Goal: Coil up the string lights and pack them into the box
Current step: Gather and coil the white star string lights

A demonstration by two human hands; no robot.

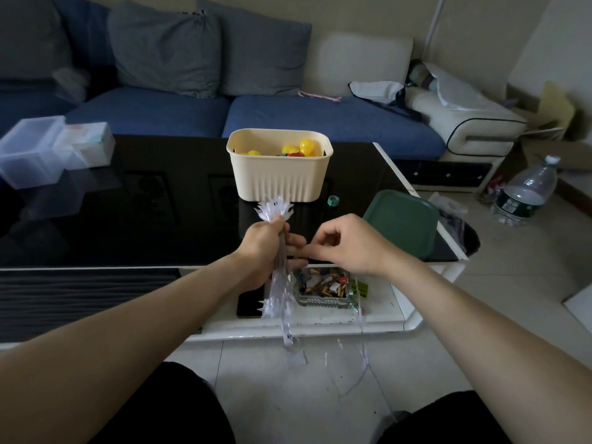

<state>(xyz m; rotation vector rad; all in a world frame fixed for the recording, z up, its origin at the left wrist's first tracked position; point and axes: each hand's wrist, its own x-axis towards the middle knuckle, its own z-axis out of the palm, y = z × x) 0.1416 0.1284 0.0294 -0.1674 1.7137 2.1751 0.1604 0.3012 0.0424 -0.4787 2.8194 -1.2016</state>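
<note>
String lights [278, 251], frame centre: partly gathered bundle gripped in left hand [264, 248]; right hand [347, 243] pinches the thin wire. Likely light, limp, tangle-prone; hold at the bundle's middle. Cream box [278, 174] sits behind.

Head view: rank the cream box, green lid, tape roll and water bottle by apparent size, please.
1. cream box
2. green lid, though it lies nearer and tilted, so unsure against the box
3. water bottle, set farther off
4. tape roll
</note>
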